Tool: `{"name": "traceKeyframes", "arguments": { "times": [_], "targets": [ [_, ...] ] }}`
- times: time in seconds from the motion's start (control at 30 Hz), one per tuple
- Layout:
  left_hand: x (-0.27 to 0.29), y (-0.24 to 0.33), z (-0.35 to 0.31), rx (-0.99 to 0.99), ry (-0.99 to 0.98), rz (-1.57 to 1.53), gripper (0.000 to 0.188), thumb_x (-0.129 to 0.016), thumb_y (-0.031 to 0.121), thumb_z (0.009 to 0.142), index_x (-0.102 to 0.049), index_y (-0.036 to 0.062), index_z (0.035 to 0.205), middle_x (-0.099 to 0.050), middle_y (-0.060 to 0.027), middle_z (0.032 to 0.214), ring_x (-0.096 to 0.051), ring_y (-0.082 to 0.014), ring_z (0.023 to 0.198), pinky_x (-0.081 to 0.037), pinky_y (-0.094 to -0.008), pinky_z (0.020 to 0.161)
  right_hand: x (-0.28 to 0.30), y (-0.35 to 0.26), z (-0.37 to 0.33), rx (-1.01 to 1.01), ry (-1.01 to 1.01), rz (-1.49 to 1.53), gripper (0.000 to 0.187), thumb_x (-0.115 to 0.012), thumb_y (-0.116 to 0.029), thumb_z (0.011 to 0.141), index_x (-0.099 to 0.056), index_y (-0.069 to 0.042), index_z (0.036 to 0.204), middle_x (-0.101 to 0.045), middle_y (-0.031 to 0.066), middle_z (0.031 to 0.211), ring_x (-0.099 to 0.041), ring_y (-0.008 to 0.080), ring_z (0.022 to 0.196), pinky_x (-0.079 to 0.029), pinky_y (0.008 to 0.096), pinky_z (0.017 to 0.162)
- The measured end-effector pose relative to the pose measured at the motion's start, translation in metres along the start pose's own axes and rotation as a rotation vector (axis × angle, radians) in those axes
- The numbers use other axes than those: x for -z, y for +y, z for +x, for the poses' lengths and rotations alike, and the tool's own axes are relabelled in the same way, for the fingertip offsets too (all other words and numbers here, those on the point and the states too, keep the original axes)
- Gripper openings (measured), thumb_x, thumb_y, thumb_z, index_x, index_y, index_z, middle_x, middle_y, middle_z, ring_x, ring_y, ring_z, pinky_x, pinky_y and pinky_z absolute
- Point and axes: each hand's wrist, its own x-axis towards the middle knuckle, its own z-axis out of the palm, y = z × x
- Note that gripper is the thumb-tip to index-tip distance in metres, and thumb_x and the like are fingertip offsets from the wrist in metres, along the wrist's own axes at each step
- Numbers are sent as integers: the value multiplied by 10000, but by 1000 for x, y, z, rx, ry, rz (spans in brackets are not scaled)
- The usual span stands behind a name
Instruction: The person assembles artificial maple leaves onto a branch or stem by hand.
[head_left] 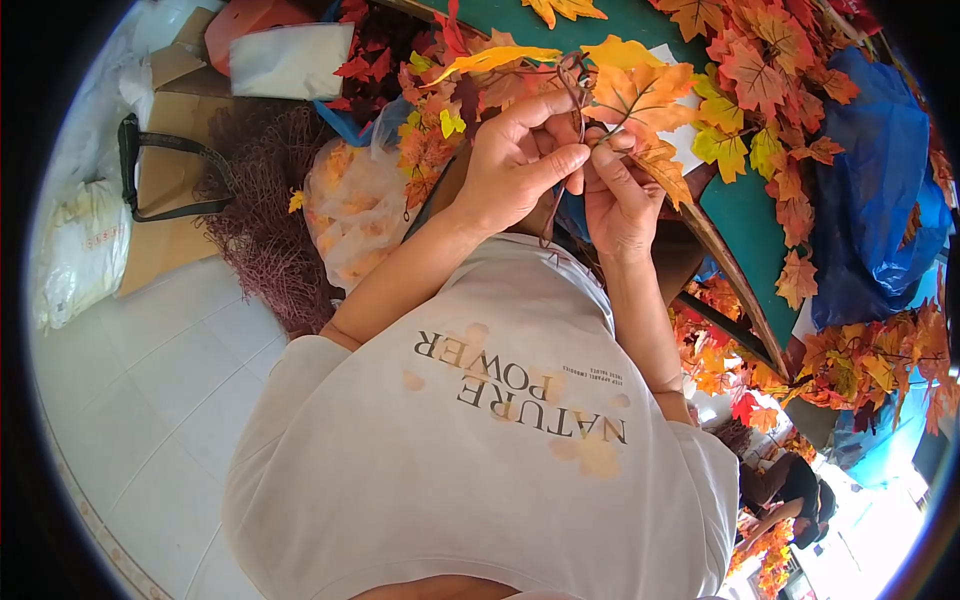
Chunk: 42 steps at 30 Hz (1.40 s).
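Note:
Both hands are raised close together at the near edge of a green-topped table (745, 235). Between finger and thumb, my left hand (505, 172) pinches a thin brown vine (549, 222), whose loose end hangs down in front of my shirt. Closed beside it, my right hand (622, 205) grips the stem of an orange artificial maple leaf (640, 98). The fingertips almost meet where stem and vine come together; the exact joint is too small to make out. Yellow artificial leaves (498, 58) spread out just beyond my fingers.
Leaf garlands (765, 70) drape over the table, near a blue plastic bag (865, 190). To the left are a clear bag of orange leaves (350, 215), a heap of reddish-brown vines (268, 185) and a cardboard box (165, 245). Another person (795, 495) bends at lower right.

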Motion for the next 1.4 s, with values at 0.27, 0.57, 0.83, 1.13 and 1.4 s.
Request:
{"name": "traceKeyframes", "arguments": {
  "times": [0.27, 0.57, 0.83, 1.13, 1.4],
  "targets": [
    [6, -6, 3, 29, -54, 80, 470, -574, -57, 832, -435, 10, 1276, -520, -55, 785, -557, -142, 619, -480, -238, 562, 10, 1, 3, -27, -34, -22, 264, -541, 66, 832, -544, -24, 1081, -620, 111, 952, -594, 172, 727, -495, 263, 588],
    [1, 5, 1, -16, -46, 174, 390, -571, -44, 846, -472, -25, 1222, -573, -76, 859, -601, -156, 675, -501, -253, 627, 2, -6, 1, 47, -133, -106, 207, -550, 43, 831, -565, -2, 1033, -625, 106, 950, -591, 175, 699, -487, 267, 591],
    [9, 7, 2, 102, -78, 146, 341, -585, -49, 827, -527, -28, 1162, -615, -69, 834, -613, -130, 672, -524, -249, 612, -4, -5, -4, 47, -208, -121, 246, -550, 35, 839, -540, 7, 1084, -603, 83, 963, -580, 159, 782, -477, 262, 630],
    [17, -4, 3, 113, -68, 42, 256, -590, -59, 820, -547, -36, 1071, -621, -85, 825, -605, -151, 615, -528, -263, 566, 6, 1, -2, -11, -191, -292, 222, -550, 22, 854, -541, 7, 1075, -595, 74, 965, -553, 134, 744, -459, 239, 648],
    [22, 8, 5, -90, 235, -212, 149, -569, -26, 849, -547, 14, 991, -570, -57, 840, -598, -172, 727, -545, -328, 652, -24, 2, -3, 207, -297, -554, 324, -496, -83, 929, -443, 52, 1218, -613, 97, 954, -597, 145, 871, -482, 269, 795]
  ]
}}
